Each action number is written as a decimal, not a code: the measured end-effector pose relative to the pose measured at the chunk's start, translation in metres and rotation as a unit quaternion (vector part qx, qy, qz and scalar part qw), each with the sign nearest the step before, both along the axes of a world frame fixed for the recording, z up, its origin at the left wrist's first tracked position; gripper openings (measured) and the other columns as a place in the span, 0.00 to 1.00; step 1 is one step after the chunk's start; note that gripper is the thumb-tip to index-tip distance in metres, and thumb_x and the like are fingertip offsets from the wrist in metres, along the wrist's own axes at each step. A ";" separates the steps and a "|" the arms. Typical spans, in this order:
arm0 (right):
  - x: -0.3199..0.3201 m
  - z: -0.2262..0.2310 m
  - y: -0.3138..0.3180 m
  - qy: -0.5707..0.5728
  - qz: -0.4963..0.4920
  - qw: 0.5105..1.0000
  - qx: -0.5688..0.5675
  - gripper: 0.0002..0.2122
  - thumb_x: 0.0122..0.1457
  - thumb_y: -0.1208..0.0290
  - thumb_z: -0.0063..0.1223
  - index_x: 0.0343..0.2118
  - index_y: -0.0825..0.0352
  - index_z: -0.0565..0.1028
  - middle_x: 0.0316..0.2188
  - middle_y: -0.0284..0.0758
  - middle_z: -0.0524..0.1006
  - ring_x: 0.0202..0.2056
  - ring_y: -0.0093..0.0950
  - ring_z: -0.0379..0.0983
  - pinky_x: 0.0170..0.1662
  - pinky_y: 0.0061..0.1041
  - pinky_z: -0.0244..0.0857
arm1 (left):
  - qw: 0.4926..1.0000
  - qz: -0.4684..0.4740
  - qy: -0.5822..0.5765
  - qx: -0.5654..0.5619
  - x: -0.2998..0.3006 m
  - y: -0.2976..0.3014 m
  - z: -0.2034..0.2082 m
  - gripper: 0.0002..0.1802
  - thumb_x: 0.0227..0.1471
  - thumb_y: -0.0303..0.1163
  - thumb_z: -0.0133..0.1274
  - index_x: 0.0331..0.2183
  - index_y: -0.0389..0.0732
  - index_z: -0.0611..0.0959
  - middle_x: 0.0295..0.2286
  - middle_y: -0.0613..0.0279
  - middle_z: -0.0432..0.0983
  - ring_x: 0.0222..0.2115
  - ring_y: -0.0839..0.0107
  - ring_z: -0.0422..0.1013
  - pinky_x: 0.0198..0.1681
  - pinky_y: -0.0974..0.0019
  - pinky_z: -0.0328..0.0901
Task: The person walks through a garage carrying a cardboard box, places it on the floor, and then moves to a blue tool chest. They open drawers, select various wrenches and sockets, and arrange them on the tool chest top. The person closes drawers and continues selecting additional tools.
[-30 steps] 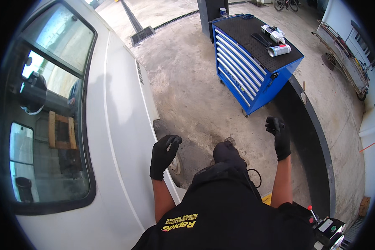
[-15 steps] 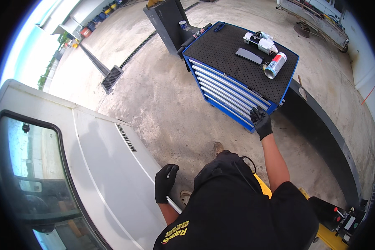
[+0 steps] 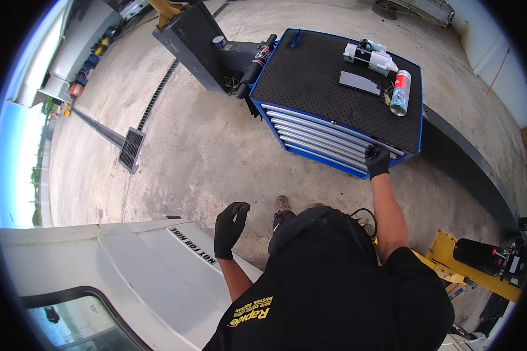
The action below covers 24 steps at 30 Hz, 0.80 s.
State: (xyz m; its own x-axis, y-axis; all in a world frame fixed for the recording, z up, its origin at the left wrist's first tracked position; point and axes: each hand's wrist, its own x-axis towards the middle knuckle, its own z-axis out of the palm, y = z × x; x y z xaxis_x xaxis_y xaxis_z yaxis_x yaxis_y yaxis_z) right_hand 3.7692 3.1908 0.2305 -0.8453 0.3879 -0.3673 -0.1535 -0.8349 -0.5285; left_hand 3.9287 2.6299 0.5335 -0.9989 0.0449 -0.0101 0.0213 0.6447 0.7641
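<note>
My right hand (image 3: pixel 377 160), in a black glove, is at the front of a blue tool cabinet (image 3: pixel 334 165) near its right corner. Its fingers are curled on a silver drawer handle (image 3: pixel 350 150), with the fingertips partly hidden. My left hand (image 3: pixel 230 229), also gloved in black, hangs above the floor beside the white vehicle. Its fingers are loosely bent, and nothing shows in them. On the cabinet's black perforated mat (image 3: pixel 310 79) lie a white and black starter motor (image 3: pixel 370 57), a dark flat case (image 3: pixel 359 82), a spray can (image 3: pixel 400 92) and a blue looped item (image 3: pixel 295 38).
A white vehicle panel (image 3: pixel 140 257) is close on my left. Behind the cabinet's left side rises a dark lift post (image 3: pixel 190 47); a dark curved beam (image 3: pixel 468 158) runs along the right. Yellow equipment (image 3: pixel 445 248) stands at lower right. A drain grate (image 3: pixel 132 150) lies in the concrete floor.
My right hand has closed from spread fingers onto the drawer front. My view and body have turned, so the white vehicle sits lower. My left hand stays loosely bent.
</note>
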 end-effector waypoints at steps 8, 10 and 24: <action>0.014 0.071 -0.062 -0.196 -0.099 0.973 0.065 0.11 0.66 0.72 0.49 0.46 0.73 0.77 0.44 0.46 0.80 0.46 0.44 0.81 0.46 0.41 0.79 | 0.995 -0.098 0.010 -0.006 -0.113 -0.094 -0.012 0.11 0.65 0.33 0.58 0.42 0.37 0.88 0.40 0.52 0.87 0.42 0.57 0.84 0.48 0.61 0.74; 0.011 0.096 -0.083 -0.369 -0.122 0.914 0.120 0.11 0.66 0.70 0.52 0.47 0.67 0.79 0.41 0.43 0.83 0.42 0.42 0.83 0.43 0.40 0.77 | 0.994 -0.108 -0.020 -0.016 -0.132 -0.112 -0.017 0.11 0.65 0.33 0.58 0.42 0.37 0.88 0.39 0.52 0.87 0.42 0.57 0.84 0.47 0.61 0.74; -0.096 0.191 -0.005 -0.458 0.176 0.417 0.765 0.17 0.68 0.59 0.56 0.47 0.70 0.80 0.36 0.45 0.84 0.37 0.50 0.80 0.43 0.45 0.73 | 0.985 -0.168 -0.012 -0.033 -0.214 -0.099 -0.021 0.10 0.66 0.30 0.56 0.41 0.35 0.88 0.38 0.54 0.87 0.40 0.64 0.84 0.47 0.63 0.74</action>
State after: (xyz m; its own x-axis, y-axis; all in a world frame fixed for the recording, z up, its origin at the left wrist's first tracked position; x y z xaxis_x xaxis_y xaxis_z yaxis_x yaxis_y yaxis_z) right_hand 3.6736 3.1860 0.4216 -0.7249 0.6726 -0.1486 0.6885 0.7007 -0.1868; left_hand 3.7148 2.5311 0.5123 -0.9275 0.3707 -0.0471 0.2244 0.6533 0.7231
